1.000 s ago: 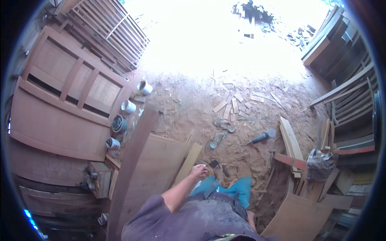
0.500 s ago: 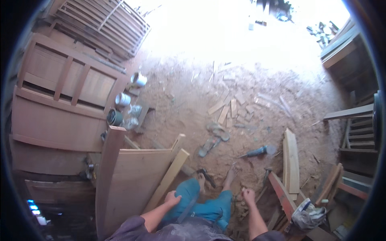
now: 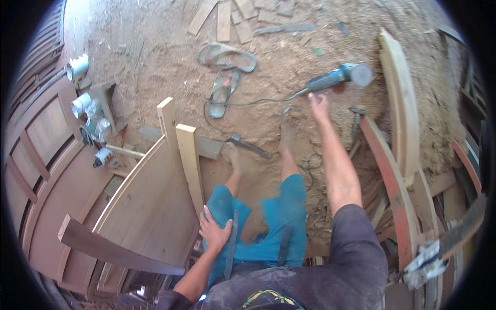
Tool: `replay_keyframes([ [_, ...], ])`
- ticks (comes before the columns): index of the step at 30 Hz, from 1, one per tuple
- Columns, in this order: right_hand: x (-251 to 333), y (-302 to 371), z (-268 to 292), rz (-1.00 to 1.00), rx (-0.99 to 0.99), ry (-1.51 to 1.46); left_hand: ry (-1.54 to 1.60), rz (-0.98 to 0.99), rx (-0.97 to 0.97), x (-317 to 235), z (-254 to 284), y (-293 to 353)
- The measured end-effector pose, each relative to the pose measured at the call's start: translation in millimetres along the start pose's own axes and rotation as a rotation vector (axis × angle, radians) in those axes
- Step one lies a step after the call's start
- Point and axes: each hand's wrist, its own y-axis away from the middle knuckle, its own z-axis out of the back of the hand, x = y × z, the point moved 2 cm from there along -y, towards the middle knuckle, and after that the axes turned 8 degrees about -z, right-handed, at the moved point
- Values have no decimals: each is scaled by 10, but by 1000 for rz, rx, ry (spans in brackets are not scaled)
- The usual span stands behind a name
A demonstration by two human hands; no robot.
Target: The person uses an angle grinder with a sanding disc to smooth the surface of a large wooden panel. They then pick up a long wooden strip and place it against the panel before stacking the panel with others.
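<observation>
My right hand point(image 3: 318, 104) reaches down toward the sawdust floor, fingers apart, just short of the rear end of a blue-grey angle grinder point(image 3: 337, 77) and its black cable point(image 3: 248, 101). It holds nothing that I can see. My left hand point(image 3: 214, 230) rests flat on my left thigh, on teal shorts point(image 3: 263, 222), next to the edge of a pale wooden panel point(image 3: 150, 206). My bare feet stand on the sawdust near a dark hand tool point(image 3: 247, 145).
A pair of sandals point(image 3: 225, 67) lies beyond the cable. Metal cans point(image 3: 82, 106) sit at the left by a large wooden door frame point(image 3: 36, 170). Curved wooden pieces point(image 3: 398, 103) and reddish strips point(image 3: 387, 181) pile at the right. Offcuts point(image 3: 222, 15) lie further off.
I have bent far forward, so the floor looks much closer. My right arm has stretched out to the grinder. My left hand has settled on my thigh.
</observation>
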Motion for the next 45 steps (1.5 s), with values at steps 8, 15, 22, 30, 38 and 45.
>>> replay_keyframes([
  [8,162,-871,-423,-343,-95,-389,-17,-13,-123,33,-9,-121],
  [15,369,-173,700,-451,234,-852,-2,-118,-120,105,38,-100],
  [22,396,1617,1481,-471,453,-1033,93,-168,78,290,75,-71],
  [30,716,3338,1973,-438,391,-1114,391,-466,125,200,535,298],
  [38,1357,4334,2574,-41,446,-1171,618,-724,246,541,670,385],
  [45,1915,5996,3205,248,356,-1176,749,-605,230,1420,937,-17],
])
